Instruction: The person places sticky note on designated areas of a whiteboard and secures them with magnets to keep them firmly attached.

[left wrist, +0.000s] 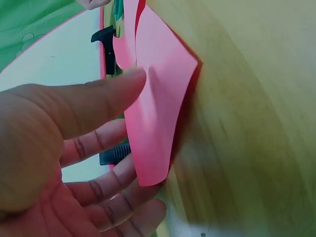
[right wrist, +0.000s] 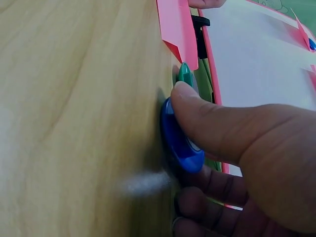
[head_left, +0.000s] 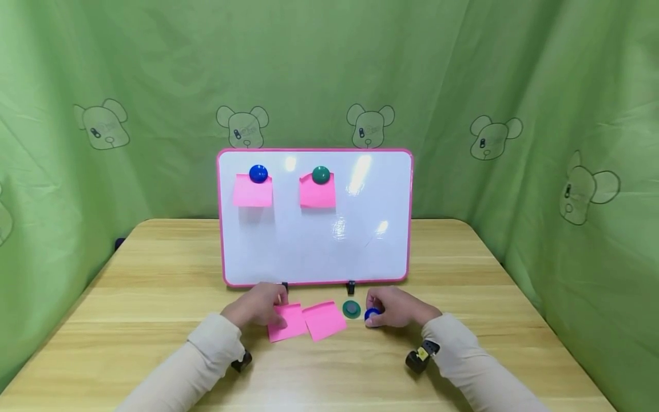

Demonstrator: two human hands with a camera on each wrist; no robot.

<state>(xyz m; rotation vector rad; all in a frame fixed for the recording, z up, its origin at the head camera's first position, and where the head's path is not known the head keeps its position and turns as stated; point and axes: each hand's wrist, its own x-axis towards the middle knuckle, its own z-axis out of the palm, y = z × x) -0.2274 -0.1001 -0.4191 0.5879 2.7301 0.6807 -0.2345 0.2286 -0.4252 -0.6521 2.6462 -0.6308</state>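
My left hand [head_left: 259,306] is at a pink sticky note [head_left: 293,322] on the table. In the left wrist view its thumb lies over the face of that note [left wrist: 158,108], with fingertips passing behind its edge. Beside it lies a second pink sticky note [head_left: 325,321], its top edge bent up. My right hand [head_left: 399,307] pinches a round blue magnet [right wrist: 175,136] at the tabletop, thumb on its underside. Between that hand and the notes, a green magnet [head_left: 352,309] lies with its grey disc facing up.
A pink-framed whiteboard [head_left: 319,246] stands behind the hands on black feet [head_left: 351,287]. On it, a blue magnet [head_left: 258,174] and a green magnet [head_left: 321,175] each hold a pink note. Green curtains [head_left: 319,68] surround the wooden table [head_left: 319,377].
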